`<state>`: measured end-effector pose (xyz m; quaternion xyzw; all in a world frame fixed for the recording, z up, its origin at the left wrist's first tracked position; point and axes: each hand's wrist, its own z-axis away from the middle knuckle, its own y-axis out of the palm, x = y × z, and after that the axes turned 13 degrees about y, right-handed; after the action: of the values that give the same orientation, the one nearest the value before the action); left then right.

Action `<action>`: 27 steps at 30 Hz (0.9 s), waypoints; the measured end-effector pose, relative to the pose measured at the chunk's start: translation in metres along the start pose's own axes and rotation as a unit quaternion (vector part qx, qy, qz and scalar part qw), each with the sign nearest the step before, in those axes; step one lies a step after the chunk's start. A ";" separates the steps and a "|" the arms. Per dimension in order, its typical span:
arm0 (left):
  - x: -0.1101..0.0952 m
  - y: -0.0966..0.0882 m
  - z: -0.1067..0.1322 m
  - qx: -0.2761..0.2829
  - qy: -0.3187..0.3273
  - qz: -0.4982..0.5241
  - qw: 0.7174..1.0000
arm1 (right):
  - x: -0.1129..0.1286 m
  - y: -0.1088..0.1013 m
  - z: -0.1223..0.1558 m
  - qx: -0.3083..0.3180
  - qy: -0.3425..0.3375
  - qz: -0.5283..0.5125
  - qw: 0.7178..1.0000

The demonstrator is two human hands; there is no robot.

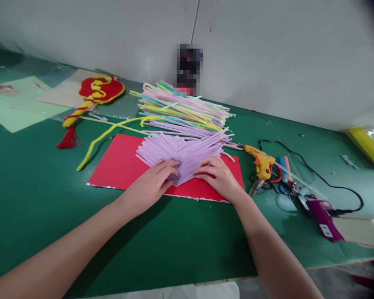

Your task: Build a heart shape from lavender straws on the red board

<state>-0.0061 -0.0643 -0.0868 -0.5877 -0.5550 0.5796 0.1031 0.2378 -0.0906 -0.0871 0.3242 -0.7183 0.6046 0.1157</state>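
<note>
A piece made of lilac pipe cleaners (187,149), laid in slanting rows that meet at a centre line, rests on a red board (112,162) with a ragged white front edge. My left hand (158,176) is at its lower left edge, thumb and fingers closed around some darker-looking lilac strands. On the lower right edge lies my right hand (218,174), its fingers stretched out and slightly apart over the strands and the board. Just behind is a heap of loose pipe cleaners (183,110) in pink, yellow, teal and lilac.
A yellow glue gun (260,162) lies right of the board beside scissors (255,189). A purple power socket (324,220) with a black cord is farther right. A red and yellow fan-shaped craft (101,89) lies back left, near pale green paper (21,104). A yellow case (367,147) is far right.
</note>
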 end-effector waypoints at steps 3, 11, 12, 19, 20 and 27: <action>0.001 0.000 0.000 0.000 -0.002 0.003 1.000 | -0.001 0.000 -0.001 -0.002 -0.003 0.001 1.000; 0.001 0.001 0.001 0.003 0.002 -0.004 1.000 | 0.002 -0.001 -0.001 0.004 0.003 0.005 1.000; 0.001 0.001 0.001 0.004 0.001 -0.003 1.000 | 0.002 -0.001 -0.001 0.005 0.005 0.006 1.000; 0.000 0.001 0.000 0.002 0.002 -0.001 1.000 | 0.004 -0.001 -0.001 0.011 0.005 0.011 1.000; 0.000 0.001 0.001 0.001 0.003 -0.001 1.000 | 0.004 -0.001 -0.001 0.010 0.007 0.011 1.000; 0.000 0.000 0.001 0.002 0.001 -0.004 1.000 | 0.006 -0.001 -0.001 0.014 0.015 0.019 1.000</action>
<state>-0.0067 -0.0648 -0.0864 -0.5857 -0.5562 0.5798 0.1068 0.2332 -0.0914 -0.0824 0.3027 -0.7142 0.6214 0.1102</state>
